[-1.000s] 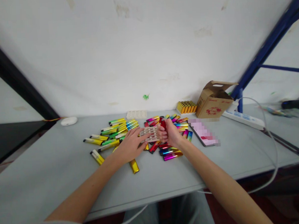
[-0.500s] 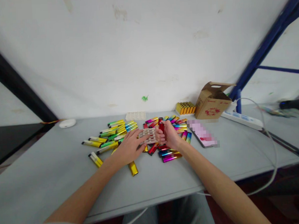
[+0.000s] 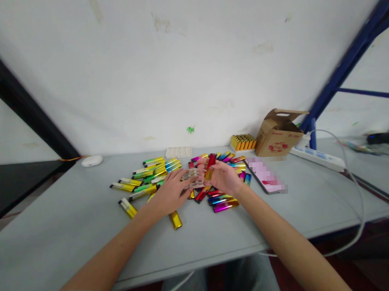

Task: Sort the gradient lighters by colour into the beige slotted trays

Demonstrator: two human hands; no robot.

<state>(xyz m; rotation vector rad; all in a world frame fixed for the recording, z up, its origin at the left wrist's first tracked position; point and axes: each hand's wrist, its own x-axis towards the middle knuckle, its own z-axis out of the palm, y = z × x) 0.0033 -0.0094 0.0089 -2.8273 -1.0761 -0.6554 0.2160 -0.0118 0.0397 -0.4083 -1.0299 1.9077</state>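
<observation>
In my right hand (image 3: pixel 224 175) is a shiny red-and-gold stick (image 3: pixel 210 165), roughly upright, gripped by the fingers. My left hand (image 3: pixel 173 191) lies over a small white tray with rows of slots (image 3: pixel 190 178) and holds it by its left side. The tray's far edge is close to the right hand's fingertips. Glossy sticks fading from yellow to green (image 3: pixel 141 188), some with black and white ends, lie left of the left hand. Red, purple and blue ones (image 3: pixel 221 200) are heaped around the right hand. Their exact kind I cannot make out.
A second white tray (image 3: pixel 178 152) lies by the wall. Farther right stand a block of yellow cylinders (image 3: pixel 243 142) and an open cardboard box (image 3: pixel 277 137). A phone (image 3: pixel 264 176), a power strip (image 3: pixel 319 158) and a white case (image 3: pixel 92 161) are also on the table (image 3: pixel 88 229).
My right hand has opened its grip somewhat and turned, so more of the red-and-gold stick shows. The left hand stays on the slotted tray. The whole view has shifted slightly.
</observation>
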